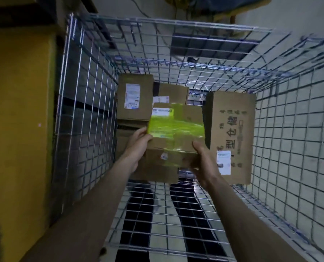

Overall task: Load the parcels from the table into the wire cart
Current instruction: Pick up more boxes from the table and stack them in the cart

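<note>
Head view: left hand (138,142) and right hand (201,154), fingers curled round the green-taped parcel (176,129), held low inside the wire cart (85,110). Best lowered flat onto the boxes below, clear of the upright carton (233,129).

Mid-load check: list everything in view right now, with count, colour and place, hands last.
wire cart: one, silver mesh, fills the view, seen from above
parcel with yellow-green tape: one, brown cardboard, held over the cart's middle
printed box: one, brown with black characters and a white label, by the cart's right wall
labelled box: one, brown, white label, by the left wall
other boxes: brown, partly hidden beneath and behind; count unclear
yellow surface: one, left of the cart
left hand: grips the parcel's left edge
right hand: grips its near right corner
</note>
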